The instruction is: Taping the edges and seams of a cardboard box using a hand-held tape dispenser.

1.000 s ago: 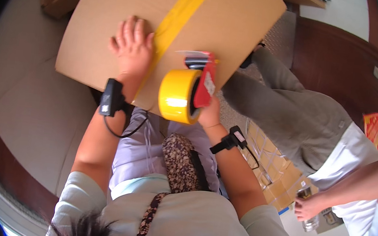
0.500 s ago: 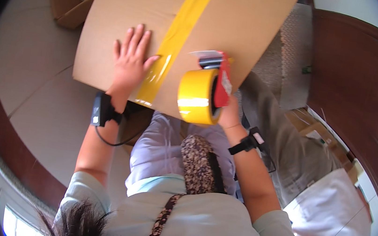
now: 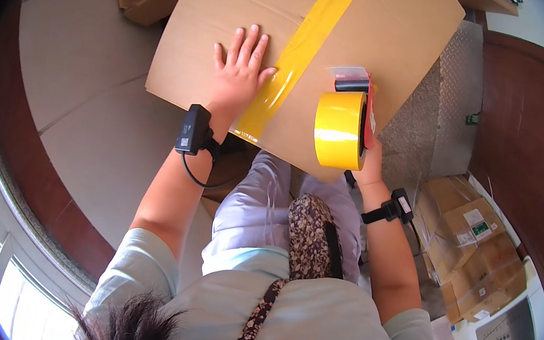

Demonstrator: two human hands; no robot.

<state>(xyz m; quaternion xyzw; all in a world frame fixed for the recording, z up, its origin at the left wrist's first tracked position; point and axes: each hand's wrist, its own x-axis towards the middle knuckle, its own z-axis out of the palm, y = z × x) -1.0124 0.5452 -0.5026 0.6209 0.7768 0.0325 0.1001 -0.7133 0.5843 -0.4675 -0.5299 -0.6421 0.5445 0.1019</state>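
A large brown cardboard box [image 3: 397, 36] lies in front of me, with a strip of yellow tape [image 3: 313, 25] running along its top to the near edge. My left hand [image 3: 237, 74] rests flat on the cardboard, fingers spread, its thumb at the strip's left side. In my right hand [image 3: 372, 163] is a red tape dispenser [image 3: 370, 117] carrying a thick roll of yellow tape [image 3: 338, 129]. It is over the box's right part, near the close edge. My fingers around its handle are partly hidden.
An open carton [image 3: 144, 1] with pale spool-like pieces stands at the far left. To the right are a metal plate [image 3: 459, 91] on the floor, several stacked cartons [image 3: 473, 246] and a dark red panel [image 3: 525, 126]. A floral bag [image 3: 308, 232] hangs at my front.
The view has shifted, so box and hands appear farther right. A person's grey-clad leg and white garment at the right have left, uncovering the cartons. My left hand stays flat; my right keeps the dispenser.
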